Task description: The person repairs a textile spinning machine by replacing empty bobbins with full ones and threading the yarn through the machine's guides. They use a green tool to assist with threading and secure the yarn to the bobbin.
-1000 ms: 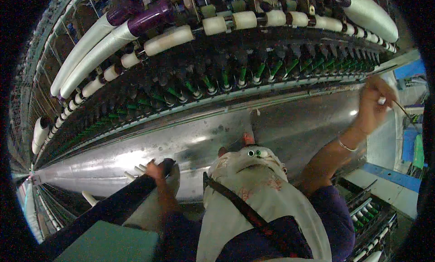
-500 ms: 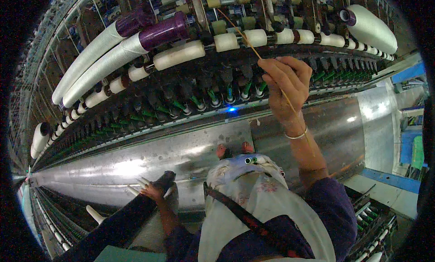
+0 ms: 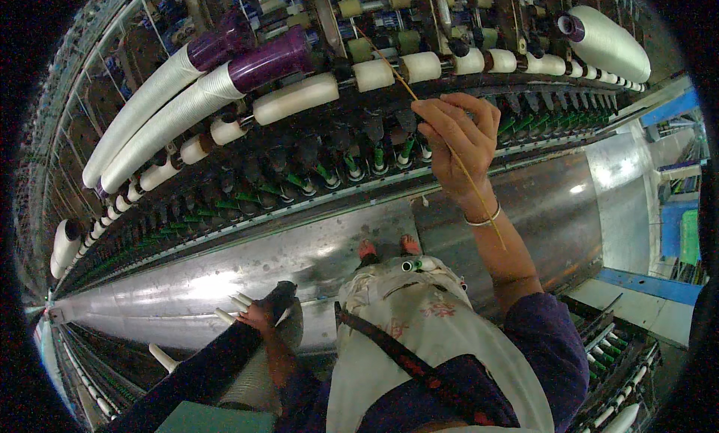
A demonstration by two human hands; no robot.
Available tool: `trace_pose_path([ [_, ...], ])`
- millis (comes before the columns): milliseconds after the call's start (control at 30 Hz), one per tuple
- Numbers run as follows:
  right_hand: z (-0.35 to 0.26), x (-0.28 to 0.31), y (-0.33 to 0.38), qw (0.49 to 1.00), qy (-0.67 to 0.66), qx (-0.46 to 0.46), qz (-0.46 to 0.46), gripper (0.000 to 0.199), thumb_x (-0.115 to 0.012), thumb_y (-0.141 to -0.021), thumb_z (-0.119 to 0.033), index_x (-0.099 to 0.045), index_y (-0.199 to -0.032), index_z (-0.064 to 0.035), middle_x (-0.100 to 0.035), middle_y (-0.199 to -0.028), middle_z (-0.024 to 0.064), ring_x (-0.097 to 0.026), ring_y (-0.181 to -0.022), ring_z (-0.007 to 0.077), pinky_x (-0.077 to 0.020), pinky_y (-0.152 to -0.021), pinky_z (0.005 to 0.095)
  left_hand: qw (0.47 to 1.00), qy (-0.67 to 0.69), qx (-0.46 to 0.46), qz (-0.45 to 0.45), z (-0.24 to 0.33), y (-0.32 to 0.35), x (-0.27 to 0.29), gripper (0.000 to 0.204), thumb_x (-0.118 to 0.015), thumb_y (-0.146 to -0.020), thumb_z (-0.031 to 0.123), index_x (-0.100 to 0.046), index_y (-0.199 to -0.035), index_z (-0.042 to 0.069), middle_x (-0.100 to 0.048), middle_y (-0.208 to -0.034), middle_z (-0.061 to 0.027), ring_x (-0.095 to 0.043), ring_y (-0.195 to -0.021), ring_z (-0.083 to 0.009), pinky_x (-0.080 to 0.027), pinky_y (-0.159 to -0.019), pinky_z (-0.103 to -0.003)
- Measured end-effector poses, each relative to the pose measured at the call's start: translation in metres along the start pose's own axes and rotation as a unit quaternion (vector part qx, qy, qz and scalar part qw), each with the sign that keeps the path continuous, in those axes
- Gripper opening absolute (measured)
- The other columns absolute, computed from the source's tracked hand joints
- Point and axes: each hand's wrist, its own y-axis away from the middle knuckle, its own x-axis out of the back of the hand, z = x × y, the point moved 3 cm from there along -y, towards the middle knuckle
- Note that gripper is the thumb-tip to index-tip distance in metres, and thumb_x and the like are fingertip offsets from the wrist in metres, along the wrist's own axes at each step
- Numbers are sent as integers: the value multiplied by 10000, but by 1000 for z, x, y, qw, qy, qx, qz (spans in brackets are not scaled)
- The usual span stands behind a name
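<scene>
My right hand (image 3: pixel 460 137) is raised in front of the spinning machine, thumb and fingers closed on a thin yellow-brown stick (image 3: pixel 469 182). The stick's far tip reaches up past the white rollers (image 3: pixel 373 75), and its near end runs back over my wrist. Whether the tip touches anything is unclear. Low on the left, my left hand (image 3: pixel 258 317) is closed round a long dark bar (image 3: pixel 202 358) near its far end. White pegs (image 3: pixel 225 315) stick out beside that hand. Below the rollers runs a row of green bobbins (image 3: pixel 352 163).
Two large white yarn spools with purple ends (image 3: pixel 165 96) hang at upper left, another yarn spool (image 3: pixel 610 51) at upper right. A shiny metal floor (image 3: pixel 202 276) runs between the machines. Another machine's spindles (image 3: pixel 603 350) stand at lower right. Small tubes (image 3: pixel 408 266) poke from my apron pocket.
My right hand has shifted slightly left with the stick, whose tip has dropped a little. The blue light by the bobbins no longer shows. My left hand stays on the bar.
</scene>
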Motion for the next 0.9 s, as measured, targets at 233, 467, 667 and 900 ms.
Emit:
trace_pose_path([
  [233, -9, 6, -31, 998, 24, 62, -14, 176, -732, -736, -199, -699, -905, -163, -688, -900, -21, -588, -909, 206, -386, -803, 366, 1000, 19, -20, -13, 5, 18, -10, 492, -616, -807, 281, -533, -1235, 53, -458, -1281, -252, -379, -1197, -437, -276, -1004, -522],
  [467, -19, -10, -144, 946, 44, 189, -259, 180, -610, -877, -230, -695, -873, -72, -636, -821, 101, -563, -932, 269, -411, -809, 430, 998, 28, -45, -21, 15, 24, -13, 481, -628, -798, 278, -548, -1214, 50, -476, -1259, -245, -410, -1164, -426, -307, -975, -515],
  [667, -31, -24, -193, 888, -45, 112, -443, 283, -574, -903, -212, -646, -778, 31, -585, -717, 163, -558, -763, 333, -437, -732, 456, 996, 37, -71, -27, 35, 22, -15, 471, -638, -791, 275, -560, -1196, 48, -491, -1240, -239, -436, -1136, -417, -334, -951, -508],
  [900, -23, -35, -189, 874, -72, 84, -473, 247, -571, -899, -177, -655, -806, 35, -618, -812, 197, -600, -819, 347, -471, -782, 452, 992, 43, -110, -37, 54, 20, -19, 460, -650, -782, 272, -575, -1175, 45, -508, -1218, -232, -466, -1103, -406, -366, -922, -501],
])
